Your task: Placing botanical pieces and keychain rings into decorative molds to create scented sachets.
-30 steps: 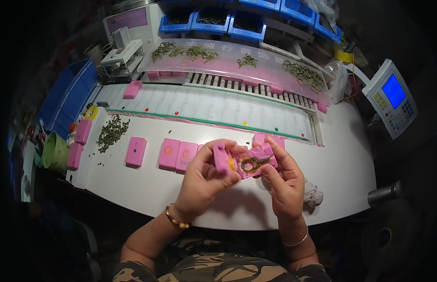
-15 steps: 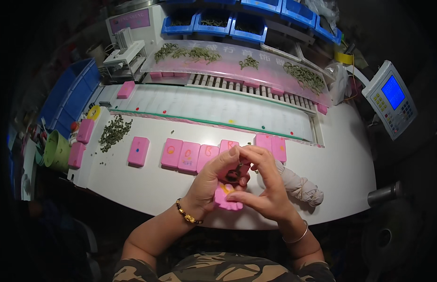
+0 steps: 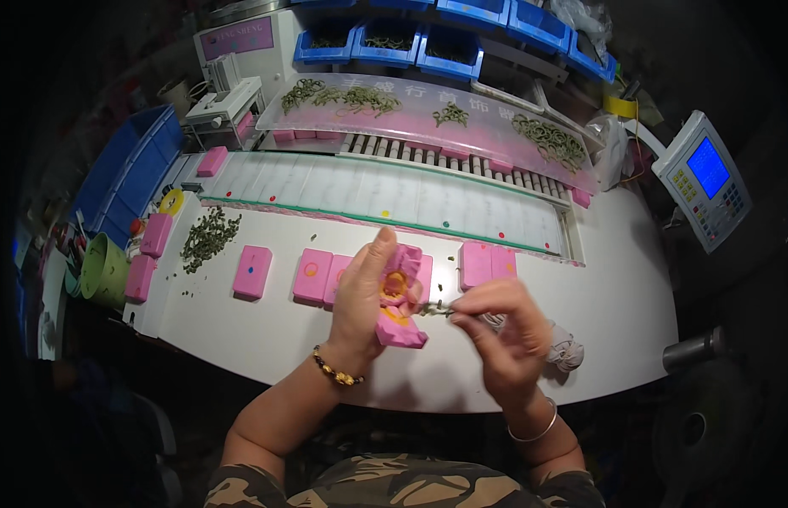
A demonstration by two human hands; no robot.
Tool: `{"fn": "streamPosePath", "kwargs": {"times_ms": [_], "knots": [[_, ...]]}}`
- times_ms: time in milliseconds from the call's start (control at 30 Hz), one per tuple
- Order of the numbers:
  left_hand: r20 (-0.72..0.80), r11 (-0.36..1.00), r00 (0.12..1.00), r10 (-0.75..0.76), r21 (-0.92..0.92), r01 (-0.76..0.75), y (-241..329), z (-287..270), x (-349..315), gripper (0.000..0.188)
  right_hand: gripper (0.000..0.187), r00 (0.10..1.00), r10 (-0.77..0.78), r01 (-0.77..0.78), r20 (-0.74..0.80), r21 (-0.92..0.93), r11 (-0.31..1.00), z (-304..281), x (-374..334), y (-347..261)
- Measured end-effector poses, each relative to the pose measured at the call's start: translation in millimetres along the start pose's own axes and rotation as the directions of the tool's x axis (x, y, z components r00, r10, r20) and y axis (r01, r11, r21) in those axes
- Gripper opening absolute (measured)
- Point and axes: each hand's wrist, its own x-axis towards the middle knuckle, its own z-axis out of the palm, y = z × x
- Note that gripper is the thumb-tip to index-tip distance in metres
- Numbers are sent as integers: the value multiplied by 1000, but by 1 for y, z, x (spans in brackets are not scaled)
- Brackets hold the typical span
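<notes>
My left hand (image 3: 356, 300) holds up a pink rubber mould (image 3: 401, 333), its two halves spread apart so the ragged inner faces with yellow-orange marks show. Between thumb and fingers, my right hand (image 3: 508, 339) pinches a small dark-green wax piece (image 3: 436, 310) just right of the mould. That hand is somewhat blurred, and the exact shape of the piece cannot be made out. Behind my left hand stands a row of pink mould blocks (image 3: 312, 275), partly covered. A rolled whitish cloth (image 3: 566, 349) lies behind my right hand.
A heap of small green pieces (image 3: 209, 240) lies at the left of the white table (image 3: 241, 326). Beyond is a conveyor (image 3: 343, 190) with a green edge. Blue bins (image 3: 385, 42) line the back; a control panel (image 3: 707, 178) stands at right.
The mould has been bent open and turned toward the right. My right hand has come away from it to the right, with the green wax piece in its fingers. The conveyor's coloured dots have shifted left.
</notes>
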Motion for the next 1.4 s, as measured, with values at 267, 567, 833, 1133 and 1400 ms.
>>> {"fn": "streamPosePath", "kwargs": {"times_ms": [267,567,833,1133,1400], "knots": [[263,928,927,-266,330,172,10,-2,-29,33,19,980,-188,163,-62,-284,945,-15,7,6],[302,868,941,-156,497,-16,5,-8,-27,16,13,985,20,-2,169,-105,994,-13,-7,15],[691,53,617,375,649,-759,15,-5,-14,17,23,702,660,-704,268,400,587,-15,-27,44],[747,-47,650,139,661,-749,11,-4,0,15,10,819,459,-447,344,-119,887,-32,10,23],[290,625,918,-269,778,-62,10,-11,6,16,16,706,635,-607,314,-193,771,-101,139,92]]}}
